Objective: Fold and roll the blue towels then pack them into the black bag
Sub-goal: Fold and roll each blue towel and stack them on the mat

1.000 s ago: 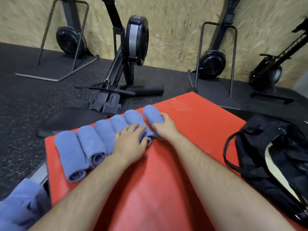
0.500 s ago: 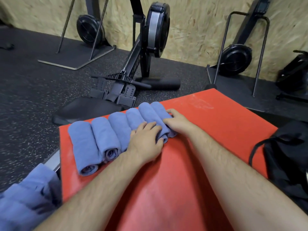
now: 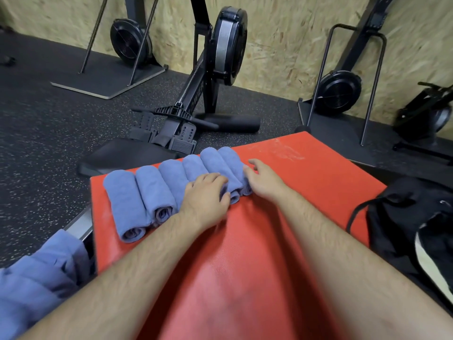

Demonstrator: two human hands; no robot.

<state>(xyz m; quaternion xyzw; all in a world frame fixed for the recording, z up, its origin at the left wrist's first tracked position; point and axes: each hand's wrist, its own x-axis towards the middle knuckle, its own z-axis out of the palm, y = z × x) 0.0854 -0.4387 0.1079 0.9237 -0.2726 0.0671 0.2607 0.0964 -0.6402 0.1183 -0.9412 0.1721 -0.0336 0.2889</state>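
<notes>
A: Blue towels (image 3: 157, 192), six of them rolled up, lie side by side in a row along the far left part of the red bench (image 3: 282, 241), each roll touching the next.

B: And the hands?

A: The left hand (image 3: 204, 201) lies palm down on the rolls toward the right of the row, fingers spread flat over the cloth, not closed around anything. The right hand (image 3: 263, 182) is at the right end of the row, fingers loosely apart, its fingertips against the side of the last roll. It grips nothing either.

B: Are the two hands touching?

A: No. They are near each other, with the last two rolls between them.

B: Where is the black bag (image 3: 414, 224)?

A: On the right, against the bench's right edge, well apart from the rolls. Its mouth gapes toward the camera and shows a pale lining, and a strap loops out on its left side. I cannot tell whether any towel is inside.

B: Any other cloth?

A: A loose heap of blue towels (image 3: 36, 285) sits off the bench at the lower left, unrolled and crumpled.

B: And beyond the bench?

A: A rowing machine (image 3: 215, 69) stands on the dark speckled floor (image 3: 49, 133) just past the rolls, with more black exercise machines along the chipboard wall (image 3: 282, 33).
</notes>
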